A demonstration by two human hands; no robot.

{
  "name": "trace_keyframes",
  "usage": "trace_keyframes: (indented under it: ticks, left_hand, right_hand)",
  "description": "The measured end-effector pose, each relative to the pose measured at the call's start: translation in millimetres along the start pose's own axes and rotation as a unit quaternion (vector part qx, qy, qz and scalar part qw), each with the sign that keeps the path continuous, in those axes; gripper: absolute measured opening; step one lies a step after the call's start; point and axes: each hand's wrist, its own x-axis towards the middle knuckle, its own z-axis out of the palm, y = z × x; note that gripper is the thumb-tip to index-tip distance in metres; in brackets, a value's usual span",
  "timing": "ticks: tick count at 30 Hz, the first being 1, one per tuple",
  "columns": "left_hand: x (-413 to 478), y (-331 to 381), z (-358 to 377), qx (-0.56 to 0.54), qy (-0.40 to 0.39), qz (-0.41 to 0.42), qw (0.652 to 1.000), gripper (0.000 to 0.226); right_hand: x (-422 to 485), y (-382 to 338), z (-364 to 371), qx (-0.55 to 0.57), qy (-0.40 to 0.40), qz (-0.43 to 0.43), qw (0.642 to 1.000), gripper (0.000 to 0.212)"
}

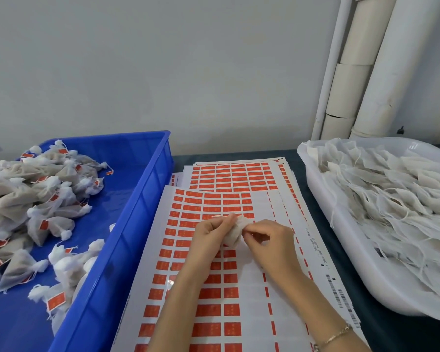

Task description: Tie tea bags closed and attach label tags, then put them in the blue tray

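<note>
A small white mesh tea bag is held between both hands above the label sheets. My left hand grips its left side with curled fingers. My right hand pinches its top end with thumb and fingertips. Sheets of red label stickers lie flat under the hands, with part of the top sheet peeled bare. The blue tray stands on the left and holds several tied tea bags with red tags.
A white tray on the right is heaped with untied tea bags and loose strings. White pipes run up the wall behind it. The table top is dark.
</note>
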Motion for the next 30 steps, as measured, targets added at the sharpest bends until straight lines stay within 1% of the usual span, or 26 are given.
trace_keyframes:
  ticks: [3, 5, 9, 13, 16, 19, 21, 24, 26, 28, 30]
  left_hand:
    - [-1.4, 2.4, -0.9, 0.001, -0.013, 0.014, 1.0, 0.043]
    - [-2.9, 4.4, -0.1, 0.013, -0.023, 0.016, 1.0, 0.038]
    - [-4.5, 5.3, -3.4, 0.031, -0.024, -0.008, 0.999, 0.03]
    - [-4.5, 8.6, -10.7, -0.003, -0.051, -0.039, 0.998, 0.027]
    - [-5.8, 13.0, -11.8, -0.037, -0.06, -0.041, 0.997, 0.027]
    - [-6.5, 14.1, -8.7, -0.056, -0.033, -0.017, 0.998, 0.032]
    - [-7.0, 15.1, -6.4, -0.074, -0.025, -0.01, 0.997, 0.036]
    - [-6.8, 16.5, -4.2, -0.115, -0.027, -0.028, 0.993, 0.026]
    - [-6.6, 15.6, -3.6, -0.12, -0.03, -0.031, 0.992, 0.022]
    - [-6.5, 13.8, -3.1, -0.112, -0.047, -0.023, 0.992, 0.02]
    - [-6.9, 12.5, -2.2, -0.096, -0.057, -0.023, 0.993, 0.017]
  right_hand:
    - [-1.1, 0.7, -0.7, 0.005, 0.002, 0.01, 1.0, 0.01]
    - [-1.7, 3.4, -0.7, -0.019, -0.004, 0.023, 1.0, 0.008]
    - [-3.3, 5.7, -0.6, -0.056, -0.011, 0.026, 0.998, 0.01]
    - [-1.0, 1.7, -3.0, -0.02, -0.011, 0.026, 0.999, 0.009]
    - [0.0, -1.4, -3.4, 0.022, -0.01, 0.013, 1.0, 0.007]
    - [-1.2, -4.3, -2.4, 0.059, 0.008, 0.013, 0.998, 0.019]
    - [-2.0, -5.5, -1.8, 0.068, 0.02, -0.001, 0.997, 0.023]
    - [-3.8, -7.6, -2.6, 0.06, 0.059, -0.039, 0.996, 0.027]
    - [-4.7, -8.5, -3.3, 0.049, 0.093, -0.071, 0.992, 0.028]
    - [-4.9, -9.8, -3.9, 0.051, 0.094, -0.092, 0.99, 0.028]
    - [-4.6, -9.9, -4.7, 0.052, 0.075, -0.102, 0.991, 0.028]
